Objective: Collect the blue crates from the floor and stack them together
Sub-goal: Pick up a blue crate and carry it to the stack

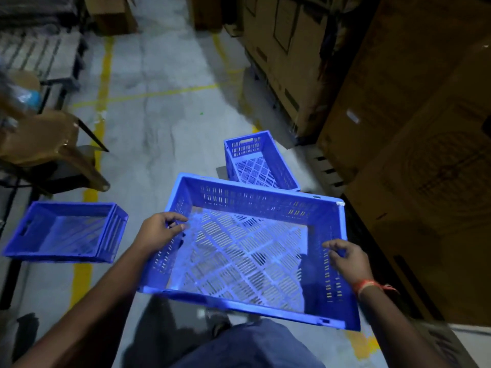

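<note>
Head view looks down a warehouse aisle: grey floor with yellow lines, tall cardboard boxes along the right, a brown chair at far left. Three blue crates show. The held crate is the nearest, lifted clear of the floor in front of the person's legs and tipped slightly. A second, the left crate, sits on the floor well apart to the left. A third, the far crate, stands on the floor just beyond the held one, close to the boxes.

Left hand is closed over the held crate's left rim, fingers curled inside. Right hand grips the right rim, thumb on top.

Judgement: the step is carrying this crate to nest on another. The far crate looks the closest target. To do it well, keep both grips level, turn the held crate so its long side matches the one beneath, lower it squarely, and let go only once the corners seat.
</note>
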The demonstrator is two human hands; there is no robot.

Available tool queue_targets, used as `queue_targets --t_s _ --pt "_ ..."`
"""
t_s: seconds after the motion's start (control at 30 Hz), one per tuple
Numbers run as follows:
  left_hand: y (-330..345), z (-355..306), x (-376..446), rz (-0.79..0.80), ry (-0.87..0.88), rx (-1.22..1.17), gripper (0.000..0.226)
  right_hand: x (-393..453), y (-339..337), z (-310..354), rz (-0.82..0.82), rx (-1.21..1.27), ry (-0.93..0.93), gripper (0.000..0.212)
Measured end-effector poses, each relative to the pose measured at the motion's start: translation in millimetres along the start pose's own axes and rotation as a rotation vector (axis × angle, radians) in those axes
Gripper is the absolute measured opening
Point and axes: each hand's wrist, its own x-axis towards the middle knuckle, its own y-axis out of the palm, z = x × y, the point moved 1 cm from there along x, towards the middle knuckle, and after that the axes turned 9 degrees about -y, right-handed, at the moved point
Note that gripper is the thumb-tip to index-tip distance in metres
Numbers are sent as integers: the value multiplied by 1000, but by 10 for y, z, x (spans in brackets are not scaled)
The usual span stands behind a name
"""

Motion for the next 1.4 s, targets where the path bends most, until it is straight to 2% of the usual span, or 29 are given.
queue_targets --t_s 0.23,0.5,0.93,1.17,1.33,1.4 --pt "-490 45 984 -21 -15 -10 14 798 442 527 -14 33 20 25" --pt "-748 -104 2202 -24 -5 11 14 1929 830 927 5 7 23 25" --pt "-1228 -804 4333 21 30 -7 14 3832 1216 1520 -45 43 56 34" --pt "-1341 -1113 5557 178 124 44 16 4283 1538 1707 -202 42 196 30" --pt "-1418 -1442 6465 347 259 99 8 4247 1876 1974 -354 45 352 25" --pt "-1447 -1615 6738 391 314 147 16 4184 1987 2153 -421 59 374 26"
